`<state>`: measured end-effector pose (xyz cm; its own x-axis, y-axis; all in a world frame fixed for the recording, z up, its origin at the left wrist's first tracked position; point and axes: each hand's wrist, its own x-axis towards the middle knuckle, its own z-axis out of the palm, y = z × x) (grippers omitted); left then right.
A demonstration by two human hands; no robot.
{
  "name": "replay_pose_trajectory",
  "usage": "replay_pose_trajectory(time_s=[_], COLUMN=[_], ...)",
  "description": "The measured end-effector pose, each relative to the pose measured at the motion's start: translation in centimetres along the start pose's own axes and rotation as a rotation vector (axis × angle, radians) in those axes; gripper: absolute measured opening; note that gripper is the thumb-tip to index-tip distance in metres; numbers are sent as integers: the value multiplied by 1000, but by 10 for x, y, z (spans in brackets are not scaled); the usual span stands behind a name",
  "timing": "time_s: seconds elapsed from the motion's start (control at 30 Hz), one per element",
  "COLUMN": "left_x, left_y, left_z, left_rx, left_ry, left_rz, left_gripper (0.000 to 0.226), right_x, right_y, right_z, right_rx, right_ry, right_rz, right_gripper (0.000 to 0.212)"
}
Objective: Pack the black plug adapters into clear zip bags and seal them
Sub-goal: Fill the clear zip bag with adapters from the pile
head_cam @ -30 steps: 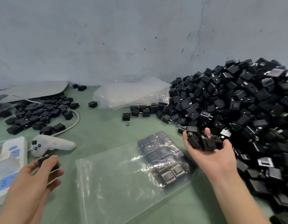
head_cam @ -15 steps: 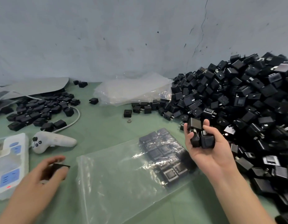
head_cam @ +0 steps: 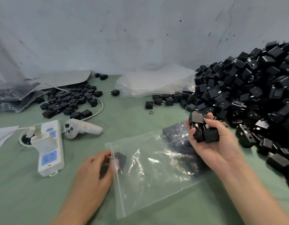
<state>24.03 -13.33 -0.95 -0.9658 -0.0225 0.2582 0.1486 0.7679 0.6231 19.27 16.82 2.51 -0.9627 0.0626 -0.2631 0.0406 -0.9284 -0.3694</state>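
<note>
A clear zip bag [head_cam: 156,172] lies flat on the green table, its open mouth facing left. Several black plug adapters fill its far right end. My left hand [head_cam: 93,174] is at the bag's mouth and pinches one black adapter [head_cam: 120,159] that sits just inside the opening. My right hand [head_cam: 210,140] hovers palm up over the bag's right end, fingers curled round a handful of black adapters [head_cam: 203,130]. A large heap of loose black adapters [head_cam: 247,95] rises on the right against the wall.
A white power strip [head_cam: 49,146] and a white handheld controller [head_cam: 83,129] lie to the left. Behind them is a smaller spread of adapters [head_cam: 69,101] and filled bags [head_cam: 12,96]. A stack of empty clear bags [head_cam: 156,82] rests by the wall.
My left hand moved right from beside the power strip to the bag's mouth, carrying its adapter inside the opening. My right hand lifted its handful off the heap and drew in over the bag.
</note>
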Motion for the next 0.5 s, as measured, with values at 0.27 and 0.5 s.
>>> replay_pose_trajectory(time_s=[0.27,0.5], left_x=[1,4], left_y=[-14,7], left_z=[-7,7], left_rx=[220,341], left_ry=[-12,-72], left_rz=[53,143], left_gripper=[64,67], right_x=[4,8], right_y=[6,8], right_z=[-2,4], right_rx=[-47,-16], right_ry=[16,11], right_rz=[5,-5], right_gripper=[24,26])
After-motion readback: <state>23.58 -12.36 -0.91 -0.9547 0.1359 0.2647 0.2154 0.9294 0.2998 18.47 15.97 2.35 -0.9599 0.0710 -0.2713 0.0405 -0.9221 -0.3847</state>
